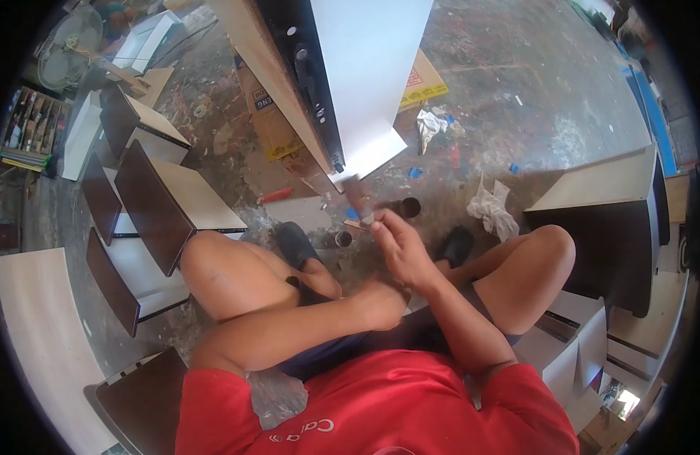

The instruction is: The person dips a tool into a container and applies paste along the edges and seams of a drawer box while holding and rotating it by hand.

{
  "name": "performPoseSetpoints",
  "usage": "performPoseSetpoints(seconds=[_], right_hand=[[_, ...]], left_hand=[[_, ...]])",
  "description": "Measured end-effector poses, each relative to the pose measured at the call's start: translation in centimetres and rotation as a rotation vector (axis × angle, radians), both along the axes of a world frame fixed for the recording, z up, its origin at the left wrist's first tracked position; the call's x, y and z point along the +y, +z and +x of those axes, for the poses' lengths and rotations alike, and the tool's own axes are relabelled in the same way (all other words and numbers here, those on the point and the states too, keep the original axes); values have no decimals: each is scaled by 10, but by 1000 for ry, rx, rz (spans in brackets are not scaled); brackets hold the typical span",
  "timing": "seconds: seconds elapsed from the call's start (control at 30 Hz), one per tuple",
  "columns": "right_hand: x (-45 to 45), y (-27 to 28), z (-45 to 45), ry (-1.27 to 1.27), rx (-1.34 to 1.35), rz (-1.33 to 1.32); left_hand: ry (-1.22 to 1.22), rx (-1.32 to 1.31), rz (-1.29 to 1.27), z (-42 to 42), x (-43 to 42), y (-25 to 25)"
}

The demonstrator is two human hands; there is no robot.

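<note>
My right hand (401, 246) is closed in a pinch on a slim brownish tool (357, 199), smeared by motion; I cannot tell its kind. The tool's far end is near the lower corner of a white cabinet piece (373, 68) with a dark slotted edge strip (308, 83). My left hand (378, 305) is curled into a fist close to my lap, and anything inside it is hidden. On the floor between my feet stand a small open can (343, 240) and a dark round container (411, 206).
Drawers with dark fronts (154, 205) crowd my left side. A dark-sided cabinet piece (600, 243) stands to my right. Flattened cardboard (266, 114), a red-handled object (276, 196) and crumpled paper (494, 210) lie on the stained floor. A fan (71, 49) stands at far left.
</note>
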State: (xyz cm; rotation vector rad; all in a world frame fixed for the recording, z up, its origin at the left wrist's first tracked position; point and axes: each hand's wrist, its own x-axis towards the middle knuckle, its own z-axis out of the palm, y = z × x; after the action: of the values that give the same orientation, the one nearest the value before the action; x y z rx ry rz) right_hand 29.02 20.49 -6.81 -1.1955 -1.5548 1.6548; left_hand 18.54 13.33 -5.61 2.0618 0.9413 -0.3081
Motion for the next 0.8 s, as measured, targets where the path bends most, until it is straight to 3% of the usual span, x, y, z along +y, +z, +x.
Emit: performPoseSetpoints(seconds=[0.1,0.2,0.3,0.4,0.5,0.6,0.7,0.8], right_hand=[[-8,1,-2,84,-37,208],[-3,17,2,-35,53,98],[8,17,6,-139,46,-136],[0,13,-1,-58,13,-58],[-10,10,-3,77,-74,231],[-9,12,-1,-48,58,58],[2,19,2,-94,-29,-104],[-10,1,-5,-26,-14,103]], left_hand=[[3,12,-29,1,-4,-22],[-60,132,-82,2,12,16],[-15,51,49,1,-4,-7],[-51,114,-20,4,-3,-6],[22,-6,-17,3,-14,-35],[-43,57,-59,5,-2,-15],[-61,68,43,5,-4,-13],[-66,138,-96,10,-4,-18]])
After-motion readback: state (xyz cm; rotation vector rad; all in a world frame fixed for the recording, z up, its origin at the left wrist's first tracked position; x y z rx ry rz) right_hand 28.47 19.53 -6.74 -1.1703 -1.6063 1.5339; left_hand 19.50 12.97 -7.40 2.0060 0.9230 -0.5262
